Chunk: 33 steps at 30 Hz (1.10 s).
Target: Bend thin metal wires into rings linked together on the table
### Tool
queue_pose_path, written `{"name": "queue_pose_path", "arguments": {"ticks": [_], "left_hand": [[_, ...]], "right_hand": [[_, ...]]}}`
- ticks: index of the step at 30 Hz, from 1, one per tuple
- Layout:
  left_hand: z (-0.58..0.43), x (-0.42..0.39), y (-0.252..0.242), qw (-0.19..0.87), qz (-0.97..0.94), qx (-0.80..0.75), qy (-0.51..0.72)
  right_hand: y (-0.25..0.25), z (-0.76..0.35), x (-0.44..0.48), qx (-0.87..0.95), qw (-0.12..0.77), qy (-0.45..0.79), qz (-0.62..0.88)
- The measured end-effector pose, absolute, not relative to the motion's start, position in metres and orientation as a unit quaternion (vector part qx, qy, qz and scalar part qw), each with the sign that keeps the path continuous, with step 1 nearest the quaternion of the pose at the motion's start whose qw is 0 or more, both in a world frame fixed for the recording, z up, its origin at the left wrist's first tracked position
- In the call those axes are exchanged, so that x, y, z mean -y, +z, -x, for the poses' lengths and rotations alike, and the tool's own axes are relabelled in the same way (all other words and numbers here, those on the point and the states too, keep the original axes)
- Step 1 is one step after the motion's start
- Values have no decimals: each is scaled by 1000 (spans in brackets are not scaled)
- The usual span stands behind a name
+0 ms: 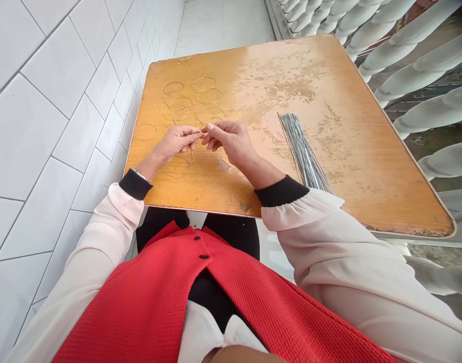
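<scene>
My left hand [182,139] and my right hand [231,141] meet above the left part of the wooden table [351,171]. Thumb and fingers of each are pinched together, fingertips almost touching, on a thin piece of wire [207,157] that curves round below them like a loop. The exact spot where its ends meet is hidden by the fingers. Beyond and around the hands lie several thin wire rings [174,87], some overlapping. To the right of my right hand rests a bundle of straight grey wires [306,151], slanting toward my right sleeve, which covers its near end.
A white tiled wall [57,101] runs close along the table's left side. White balusters [408,75] line the right side. The tabletop's varnish is worn pale at the far right, with a dark chipped patch [223,164] near my hands.
</scene>
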<state>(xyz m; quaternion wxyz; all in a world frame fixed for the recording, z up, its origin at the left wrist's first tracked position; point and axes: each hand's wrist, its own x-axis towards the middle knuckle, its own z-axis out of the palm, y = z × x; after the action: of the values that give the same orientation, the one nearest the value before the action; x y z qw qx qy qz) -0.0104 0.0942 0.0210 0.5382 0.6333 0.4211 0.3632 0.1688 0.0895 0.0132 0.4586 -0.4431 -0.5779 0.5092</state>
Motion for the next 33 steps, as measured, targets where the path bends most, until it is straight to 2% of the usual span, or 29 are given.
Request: {"name": "queue_pose_path", "arguments": {"ticks": [8,12,23,33], "left_hand": [[5,-92,12,339,-770,-438,316],[5,-93,6,286,-793,-438,313],[11,-97,7,238,-783,-475,323],[6,-88,13,288,-720,-499,387]], "right_hand": [[17,-172,-90,559,430,512,490],[13,-174,-92,580,411,496,499],[11,-176,-98,548,452,502,494],[14,-170,-93,545,440,528,480]]}}
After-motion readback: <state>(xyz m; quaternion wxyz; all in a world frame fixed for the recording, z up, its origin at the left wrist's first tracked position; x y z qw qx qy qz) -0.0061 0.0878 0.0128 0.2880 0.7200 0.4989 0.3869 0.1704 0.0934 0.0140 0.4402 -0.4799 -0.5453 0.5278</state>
